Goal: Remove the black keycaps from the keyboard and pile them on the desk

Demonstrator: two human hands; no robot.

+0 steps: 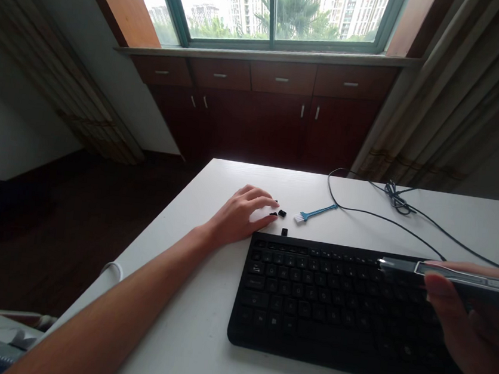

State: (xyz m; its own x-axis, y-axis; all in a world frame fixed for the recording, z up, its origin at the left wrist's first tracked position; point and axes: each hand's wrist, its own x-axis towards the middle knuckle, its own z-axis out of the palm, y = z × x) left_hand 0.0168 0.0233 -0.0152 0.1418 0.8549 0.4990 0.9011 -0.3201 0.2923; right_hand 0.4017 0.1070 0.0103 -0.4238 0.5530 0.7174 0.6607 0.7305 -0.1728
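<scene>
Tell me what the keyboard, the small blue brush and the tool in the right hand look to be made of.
Keyboard: matte black plastic, judging by its moulded keys and dull sheen.
Blue brush: probably plastic, uniformly coloured handle with pale bristles; too small to be sure.
Tool in the right hand: looks like metal, silvery with a bright glint at its tip, though blurred.

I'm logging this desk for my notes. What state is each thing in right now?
left hand: flat on the table, fingertips at the loose keycaps
loose keycaps: off the keyboard, lying on the table
keyboard: flat on the table, cable attached
right hand: closed on the tool
tool: held level above the keys
blue brush: lying unused
table: white
</scene>
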